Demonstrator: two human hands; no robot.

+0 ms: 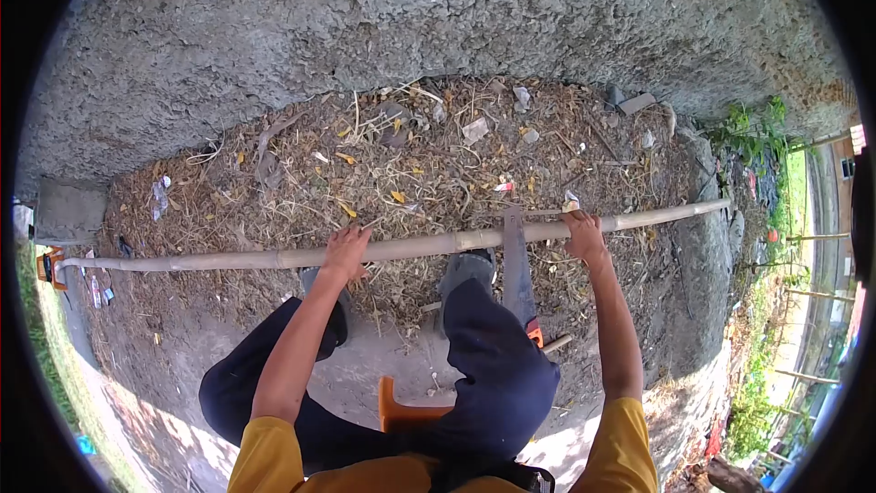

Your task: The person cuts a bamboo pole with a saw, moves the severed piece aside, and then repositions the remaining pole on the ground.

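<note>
A long bamboo pole runs across the view in front of my knees. My left hand is wrapped over it left of the middle, thumb on the near side. Farther right, my right hand grips the same pole, fingers over its far side. Between my hands, closer to the right one, a hand saw lies across the pole, its orange-and-black handle toward me. Neither hand touches the saw. The undersides of both hands are hidden.
My dark boots stand close to the pole. An orange stool is beneath me; another orange object is by the pole's left end. A rough grey wall rises ahead. Dry leaves and litter cover the ground. Plants grow at right.
</note>
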